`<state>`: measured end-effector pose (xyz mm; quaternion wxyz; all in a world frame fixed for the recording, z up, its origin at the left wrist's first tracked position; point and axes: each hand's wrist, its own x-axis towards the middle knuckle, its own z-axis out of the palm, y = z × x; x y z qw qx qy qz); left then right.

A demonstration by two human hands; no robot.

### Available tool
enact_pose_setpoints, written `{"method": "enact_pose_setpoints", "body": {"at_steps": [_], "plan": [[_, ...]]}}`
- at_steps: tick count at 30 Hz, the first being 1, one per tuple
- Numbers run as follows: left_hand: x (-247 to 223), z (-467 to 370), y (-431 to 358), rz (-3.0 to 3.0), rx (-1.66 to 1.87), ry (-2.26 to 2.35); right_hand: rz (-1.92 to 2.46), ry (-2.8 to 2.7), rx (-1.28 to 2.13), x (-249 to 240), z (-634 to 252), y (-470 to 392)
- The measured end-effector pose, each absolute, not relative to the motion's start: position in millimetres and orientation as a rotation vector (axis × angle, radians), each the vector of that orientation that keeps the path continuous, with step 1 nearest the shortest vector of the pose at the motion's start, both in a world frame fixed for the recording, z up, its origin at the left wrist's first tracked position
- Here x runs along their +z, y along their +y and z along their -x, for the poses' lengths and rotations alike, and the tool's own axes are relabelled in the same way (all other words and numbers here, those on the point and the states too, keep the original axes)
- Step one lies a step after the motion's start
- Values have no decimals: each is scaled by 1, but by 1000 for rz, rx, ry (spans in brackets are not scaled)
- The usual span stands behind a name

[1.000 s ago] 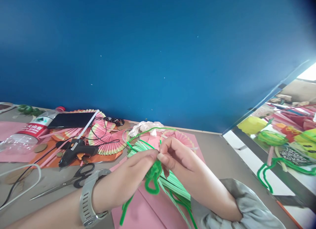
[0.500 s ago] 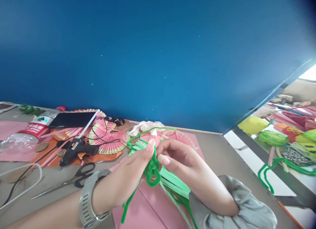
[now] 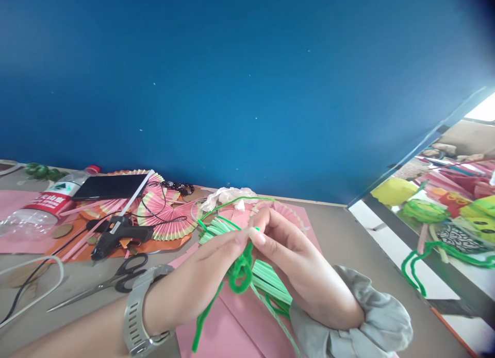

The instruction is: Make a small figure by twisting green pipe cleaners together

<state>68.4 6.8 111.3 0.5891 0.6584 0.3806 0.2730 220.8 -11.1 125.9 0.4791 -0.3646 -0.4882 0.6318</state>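
Between my two hands is a green pipe cleaner, bent into loops, with one end hanging down at the left. My left hand is closed around its upper part, and the fingertips touch those of the other hand. My right hand pinches the same pipe cleaner near its top, thumb against fingers. Underneath lies a bundle of light green pipe cleaners on pink paper. How the strand is wound inside the fingers is hidden.
At the left lie scissors, a black glue gun, a plastic bottle, a dark phone and pleated paper fans. White crumpled tissue rests by the blue panel. Colourful craft pieces sit at the right.
My right hand has moved slightly left, and its thumb now meets my left fingertips at the top of the green pipe cleaner. The left thumb has lowered. The view has shifted slightly.
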Motion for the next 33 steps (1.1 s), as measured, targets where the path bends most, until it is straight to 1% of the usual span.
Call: {"method": "enact_pose_setpoints", "body": {"at_steps": [6, 10, 19, 22, 33], "plan": [[107, -66, 7, -1577, 666, 815, 891, -1014, 1600, 127, -218, -12], [112, -67, 6, -1510, 604, 805, 890, -958, 1578, 127, -216, -14], [120, -73, 2, -1610, 494, 602, 858, -878, 1550, 128, -219, -14], [118, -73, 1, -1551, 431, 564, 820, -889, 1563, 129, -224, -12], [115, -70, -2, -1621, 453, 631, 881, -1113, 1548, 133, -227, -16]]}}
